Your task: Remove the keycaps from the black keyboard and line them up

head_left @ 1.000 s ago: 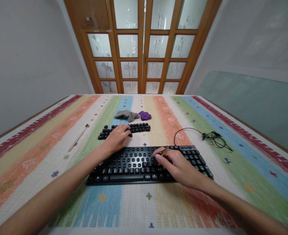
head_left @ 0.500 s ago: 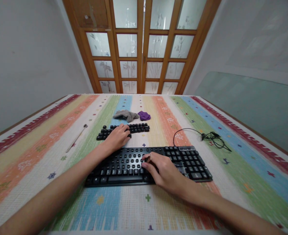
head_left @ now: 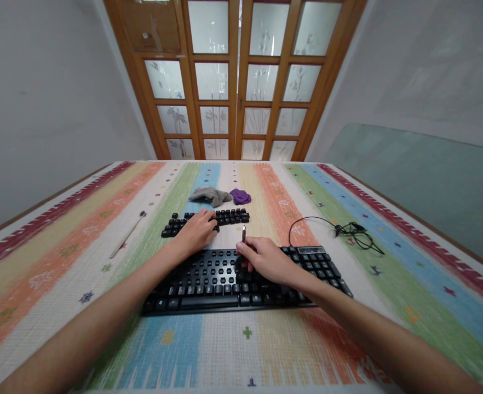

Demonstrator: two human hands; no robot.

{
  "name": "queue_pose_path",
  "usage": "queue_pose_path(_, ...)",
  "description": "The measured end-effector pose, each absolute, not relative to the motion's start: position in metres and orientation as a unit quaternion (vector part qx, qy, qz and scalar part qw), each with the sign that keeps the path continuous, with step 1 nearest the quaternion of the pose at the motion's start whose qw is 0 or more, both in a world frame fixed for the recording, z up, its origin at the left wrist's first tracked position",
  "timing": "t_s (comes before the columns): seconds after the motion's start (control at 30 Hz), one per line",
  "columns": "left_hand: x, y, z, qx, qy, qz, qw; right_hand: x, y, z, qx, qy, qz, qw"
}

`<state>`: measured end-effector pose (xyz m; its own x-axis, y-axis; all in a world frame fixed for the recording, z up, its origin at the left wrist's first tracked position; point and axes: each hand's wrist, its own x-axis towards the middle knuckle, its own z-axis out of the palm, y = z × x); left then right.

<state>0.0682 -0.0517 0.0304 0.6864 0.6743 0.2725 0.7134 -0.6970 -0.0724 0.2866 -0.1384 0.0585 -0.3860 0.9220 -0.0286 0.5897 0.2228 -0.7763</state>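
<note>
A black keyboard [head_left: 208,279] with many keycaps removed lies on the striped tablecloth in front of me. My right hand [head_left: 266,259] rests over its upper middle and pinches a small metal tool [head_left: 243,233] that points upward. My left hand [head_left: 196,231] lies beyond the keyboard on rows of loose black keycaps [head_left: 229,216], fingers curled over them; whether it grips one is hidden.
A grey cloth [head_left: 209,194] and a purple cloth [head_left: 240,195] lie behind the keycaps. A thin brush [head_left: 127,234] lies at the left. The keyboard's coiled cable [head_left: 350,230] lies at the right. The table's [head_left: 409,257] far edge meets wooden glass doors [head_left: 233,82].
My right hand has slid leftward and farther up the keyboard, and the small metal tool now sticks up from its fingers. My left hand has stayed on the loose keycaps.
</note>
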Motion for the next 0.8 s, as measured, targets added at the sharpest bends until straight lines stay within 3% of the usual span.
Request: queue_pose_path(0.8, 0.070, -0.042, 0.026, -0.920, -0.354, -0.144, 0.089, 0.303, -0.150, 0.074, -0.470, -0.768, 0.314, 0.300)
